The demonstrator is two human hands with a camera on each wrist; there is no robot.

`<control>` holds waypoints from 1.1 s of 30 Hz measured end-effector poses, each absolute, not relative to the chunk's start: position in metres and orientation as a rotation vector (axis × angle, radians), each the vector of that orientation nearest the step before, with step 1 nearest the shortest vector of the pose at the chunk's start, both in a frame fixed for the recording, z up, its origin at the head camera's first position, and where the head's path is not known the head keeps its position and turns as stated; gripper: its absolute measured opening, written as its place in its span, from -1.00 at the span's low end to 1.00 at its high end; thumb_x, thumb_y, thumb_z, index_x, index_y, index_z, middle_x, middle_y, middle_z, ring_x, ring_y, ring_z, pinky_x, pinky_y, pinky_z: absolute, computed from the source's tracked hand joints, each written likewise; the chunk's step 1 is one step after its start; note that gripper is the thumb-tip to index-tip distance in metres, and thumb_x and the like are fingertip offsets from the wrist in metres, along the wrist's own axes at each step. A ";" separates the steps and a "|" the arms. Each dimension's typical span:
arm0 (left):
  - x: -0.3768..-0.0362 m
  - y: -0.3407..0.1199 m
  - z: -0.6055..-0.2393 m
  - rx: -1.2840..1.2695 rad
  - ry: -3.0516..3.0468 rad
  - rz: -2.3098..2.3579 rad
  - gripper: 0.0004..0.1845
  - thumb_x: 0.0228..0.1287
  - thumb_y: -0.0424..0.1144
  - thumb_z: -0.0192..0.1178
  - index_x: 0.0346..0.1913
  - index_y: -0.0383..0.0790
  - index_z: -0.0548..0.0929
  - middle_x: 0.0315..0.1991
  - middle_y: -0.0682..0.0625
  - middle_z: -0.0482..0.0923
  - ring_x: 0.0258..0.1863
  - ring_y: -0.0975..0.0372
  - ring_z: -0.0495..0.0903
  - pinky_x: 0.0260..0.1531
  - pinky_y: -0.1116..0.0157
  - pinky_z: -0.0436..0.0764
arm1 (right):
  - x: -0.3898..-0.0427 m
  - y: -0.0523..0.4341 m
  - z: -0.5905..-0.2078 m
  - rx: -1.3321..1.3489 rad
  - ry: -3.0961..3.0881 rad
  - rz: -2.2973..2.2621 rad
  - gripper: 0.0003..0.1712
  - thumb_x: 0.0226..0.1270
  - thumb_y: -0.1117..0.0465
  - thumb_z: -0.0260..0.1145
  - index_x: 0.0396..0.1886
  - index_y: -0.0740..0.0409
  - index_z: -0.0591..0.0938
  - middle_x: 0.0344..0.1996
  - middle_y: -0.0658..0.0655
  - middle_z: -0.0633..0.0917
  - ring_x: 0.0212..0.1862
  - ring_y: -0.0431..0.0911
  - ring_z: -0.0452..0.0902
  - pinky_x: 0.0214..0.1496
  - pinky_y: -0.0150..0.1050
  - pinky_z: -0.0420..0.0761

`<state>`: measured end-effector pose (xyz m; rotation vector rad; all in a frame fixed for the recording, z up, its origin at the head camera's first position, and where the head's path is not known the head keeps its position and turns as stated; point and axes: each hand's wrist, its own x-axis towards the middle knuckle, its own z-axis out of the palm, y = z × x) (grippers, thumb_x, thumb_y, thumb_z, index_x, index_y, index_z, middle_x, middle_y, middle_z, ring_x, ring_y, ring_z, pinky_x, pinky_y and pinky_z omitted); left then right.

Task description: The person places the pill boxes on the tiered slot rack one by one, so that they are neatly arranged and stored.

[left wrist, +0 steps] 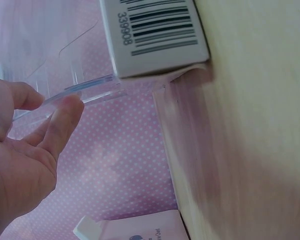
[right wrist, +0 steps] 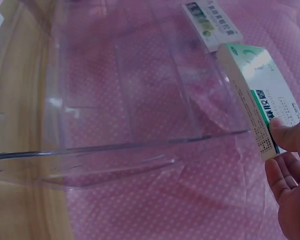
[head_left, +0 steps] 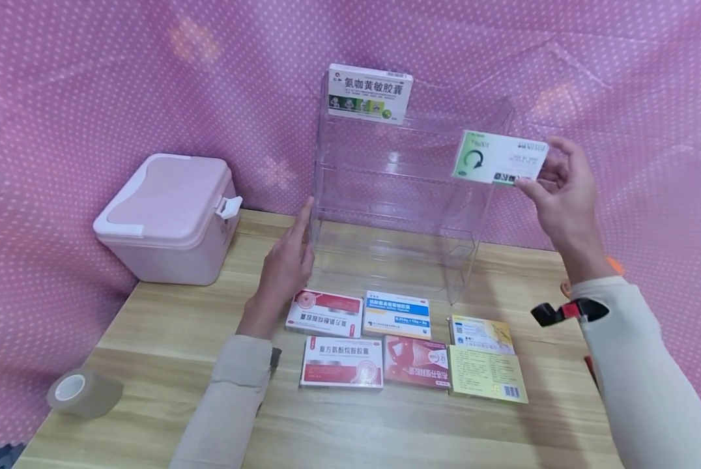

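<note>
Right hand (head_left: 567, 195) pinches a white-and-green box (head_left: 503, 158) by its right end, at the upper right of the clear rack (head_left: 380, 189); left hand (head_left: 286, 264), fingers extended, touches the rack's left side. 6 boxes (head_left: 397, 315) lie nearer on the surface (head_left: 386, 430).
</note>
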<state>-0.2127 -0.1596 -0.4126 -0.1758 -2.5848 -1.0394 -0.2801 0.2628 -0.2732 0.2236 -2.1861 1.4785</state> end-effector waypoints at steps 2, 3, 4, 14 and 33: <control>-0.213 -0.160 -0.413 -0.177 -2.579 -1.046 -0.01 0.54 -0.42 0.17 0.78 0.29 -0.08 0.67 -0.13 0.32 0.22 -0.14 0.67 -0.01 -0.17 0.77 | -0.290 0.254 -0.262 0.238 -2.183 1.443 -0.15 0.26 0.64 0.41 0.49 0.00 0.50 -0.12 -0.23 0.71 -0.14 -0.32 0.67 0.00 -0.59 0.69; -0.214 -0.160 -0.413 -0.179 -2.579 -1.049 -0.01 0.54 -0.42 0.17 0.78 0.29 -0.08 0.67 -0.13 0.32 0.26 -0.14 0.66 0.01 -0.18 0.76 | -0.295 0.249 -0.257 0.246 -2.180 1.427 -0.15 0.26 0.63 0.42 0.49 0.01 0.50 -0.13 -0.23 0.70 -0.15 -0.33 0.67 -0.01 -0.59 0.69; -0.214 -0.160 -0.414 -0.180 -2.578 -1.050 -0.01 0.54 -0.42 0.17 0.78 0.30 -0.08 0.67 -0.13 0.32 0.27 -0.14 0.66 0.01 -0.18 0.76 | -0.300 0.245 -0.251 0.260 -2.173 1.411 -0.16 0.26 0.63 0.42 0.48 0.02 0.50 -0.13 -0.23 0.70 -0.15 -0.34 0.68 -0.01 -0.59 0.70; -0.215 -0.163 -0.412 -0.185 -2.581 -1.045 0.05 0.52 -0.44 0.20 0.77 0.39 -0.12 0.69 -0.10 0.28 0.20 -0.14 0.68 -0.06 -0.14 0.77 | -0.333 0.216 -0.205 0.202 -2.208 1.258 -0.17 0.31 0.54 0.43 0.47 -0.16 0.50 -0.09 -0.26 0.60 -0.10 -0.36 0.55 0.10 -0.48 0.63; -0.215 -0.165 -0.416 -0.202 -2.576 -1.057 0.05 0.49 -0.47 0.22 0.77 0.35 -0.08 0.66 -0.13 0.33 0.24 -0.16 0.68 -0.03 -0.17 0.78 | -0.370 0.183 -0.191 0.135 -2.389 0.974 -0.17 0.40 0.46 0.39 0.51 -0.33 0.46 0.30 0.10 0.73 0.05 -0.25 0.65 0.27 -0.37 0.66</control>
